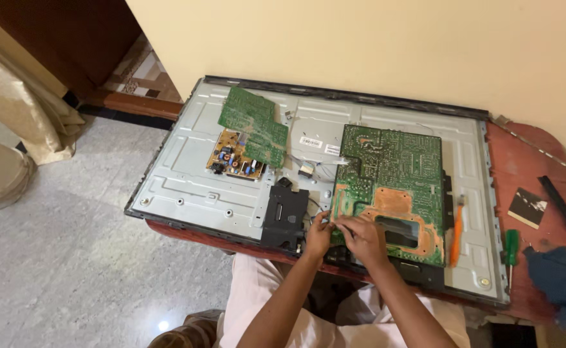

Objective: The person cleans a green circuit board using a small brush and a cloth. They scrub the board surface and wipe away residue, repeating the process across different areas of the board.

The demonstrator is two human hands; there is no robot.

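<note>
A flat-screen set lies face down with its metal back panel exposed on a reddish table. A large green circuit board rests on the panel's right half. My left hand and my right hand meet at that board's lower-left corner, fingers pinched close together on something too small to tell. A black plastic speaker block sits just left of my left hand. Farther left, a smaller green board lies tilted over a yellow board.
An orange-handled tool lies on the panel right of the large board. A green-handled screwdriver, a dark blue cloth, a small black card and a black strip lie on the table at right. Stone floor and a curtain are at left.
</note>
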